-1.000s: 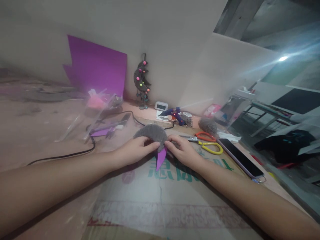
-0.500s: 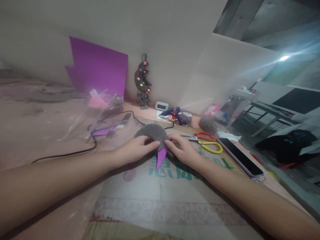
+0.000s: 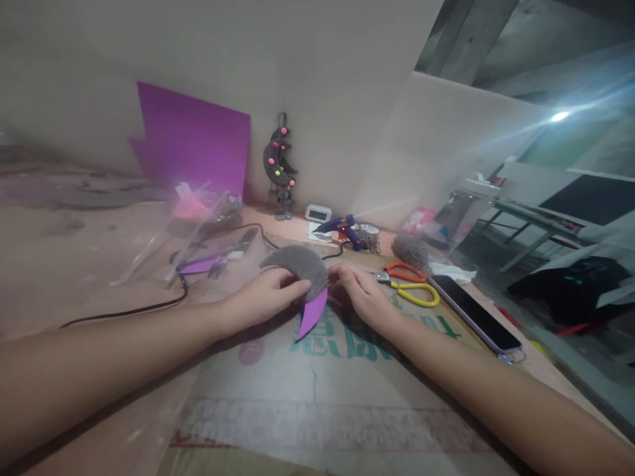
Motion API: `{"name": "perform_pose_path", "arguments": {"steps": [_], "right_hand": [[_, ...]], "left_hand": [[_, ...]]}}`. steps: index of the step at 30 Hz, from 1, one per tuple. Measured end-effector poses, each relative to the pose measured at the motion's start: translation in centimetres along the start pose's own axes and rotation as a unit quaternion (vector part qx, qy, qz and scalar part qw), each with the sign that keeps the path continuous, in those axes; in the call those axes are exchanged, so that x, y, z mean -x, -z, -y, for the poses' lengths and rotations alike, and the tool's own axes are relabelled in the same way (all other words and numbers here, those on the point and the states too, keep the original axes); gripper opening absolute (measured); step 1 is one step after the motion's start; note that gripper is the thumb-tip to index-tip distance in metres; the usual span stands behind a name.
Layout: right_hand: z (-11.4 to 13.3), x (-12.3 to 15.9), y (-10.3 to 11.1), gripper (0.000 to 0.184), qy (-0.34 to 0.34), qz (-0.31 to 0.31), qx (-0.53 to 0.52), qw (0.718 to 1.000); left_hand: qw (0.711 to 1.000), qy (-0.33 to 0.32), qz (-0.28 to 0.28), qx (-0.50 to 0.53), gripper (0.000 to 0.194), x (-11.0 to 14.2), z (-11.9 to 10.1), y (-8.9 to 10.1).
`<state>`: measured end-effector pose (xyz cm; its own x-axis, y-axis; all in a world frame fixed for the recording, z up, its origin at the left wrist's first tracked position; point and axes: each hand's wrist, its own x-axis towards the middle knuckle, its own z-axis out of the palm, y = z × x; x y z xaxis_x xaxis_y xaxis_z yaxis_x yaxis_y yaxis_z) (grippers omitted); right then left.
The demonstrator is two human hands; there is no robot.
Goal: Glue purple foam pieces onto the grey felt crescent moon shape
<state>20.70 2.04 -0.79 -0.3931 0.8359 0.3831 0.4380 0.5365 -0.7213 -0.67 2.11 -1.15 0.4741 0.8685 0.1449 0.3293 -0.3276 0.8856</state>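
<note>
A crescent (image 3: 300,264) wrapped in grey yarn is held over the printed sheet, its lower purple card tip (image 3: 313,315) bare. My left hand (image 3: 270,294) grips it from the left, thumb across its face and fingers behind. At its right edge, my right hand (image 3: 364,294) has its fingers drawn together in a pinch; whatever they hold, if anything, is too small to make out. Just beyond that hand lie scissors (image 3: 419,295) with one yellow and one orange handle.
Behind the hands are a blue glue gun (image 3: 342,227), a small clock (image 3: 318,213) and a grey yarn ball (image 3: 411,250). A phone (image 3: 473,313) lies at right. Purple card (image 3: 198,142) and a finished-looking moon ornament (image 3: 280,162) lean against the wall. A black cord (image 3: 129,309) crosses the left side.
My right hand has come off the crescent's lower end and moved slightly right. The crescent has turned a little, and more of its purple tip shows. My left hand keeps its grip.
</note>
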Motion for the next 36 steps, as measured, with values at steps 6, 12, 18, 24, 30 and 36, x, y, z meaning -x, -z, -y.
{"name": "perform_pose_path", "arguments": {"steps": [6,12,18,24,30,36], "right_hand": [[0.20,-0.14,0.04,0.040,0.007,-0.003,0.043,0.999],[0.49,-0.27,0.11,0.036,0.044,0.015,0.088,0.995],[0.17,-0.29,0.07,0.028,0.047,0.000,0.105,0.993],[0.62,-0.25,0.15,0.025,0.065,0.015,0.112,0.991],[0.61,-0.20,0.10,0.021,0.076,0.002,0.108,0.991],[0.71,0.05,0.14,0.021,0.093,0.003,0.111,0.990]], "left_hand": [[0.999,0.022,-0.043,-0.003,0.033,0.05,0.04,-0.15],[0.998,0.009,-0.059,0.024,0.036,0.12,-0.15,-0.29],[0.998,0.012,-0.064,0.004,0.038,0.19,-0.38,-0.16],[0.998,0.019,-0.056,-0.004,0.035,0.27,-0.50,-0.10],[0.999,-0.017,-0.031,-0.024,0.025,0.19,-0.41,-0.08],[0.999,0.002,-0.037,-0.023,0.026,0.09,-0.26,-0.13]]}}
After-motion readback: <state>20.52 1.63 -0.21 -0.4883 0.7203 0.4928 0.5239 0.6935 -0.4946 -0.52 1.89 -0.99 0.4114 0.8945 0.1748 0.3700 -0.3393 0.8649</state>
